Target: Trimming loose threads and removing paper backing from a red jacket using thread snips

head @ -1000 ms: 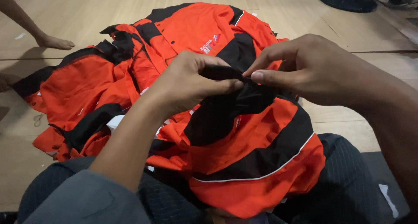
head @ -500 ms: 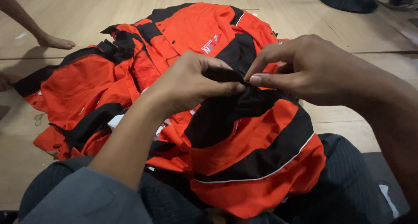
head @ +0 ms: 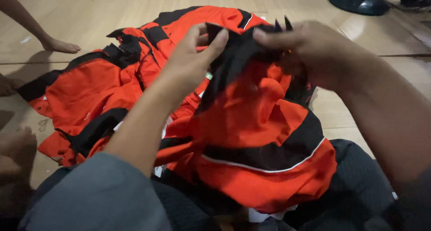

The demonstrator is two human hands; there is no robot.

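Jacket [head: 265, 123]: left hand [head: 191, 62], right hand [head: 310, 51] pinch black edge, lifting it clear of lap for inspection.

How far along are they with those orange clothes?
Nothing looks finished: no folded or set-aside pieces show. In hand: the left hand and right hand pinch the black edge of one orange garment raised over the lap. Left: a loose heap of similar garments lies on the floor.
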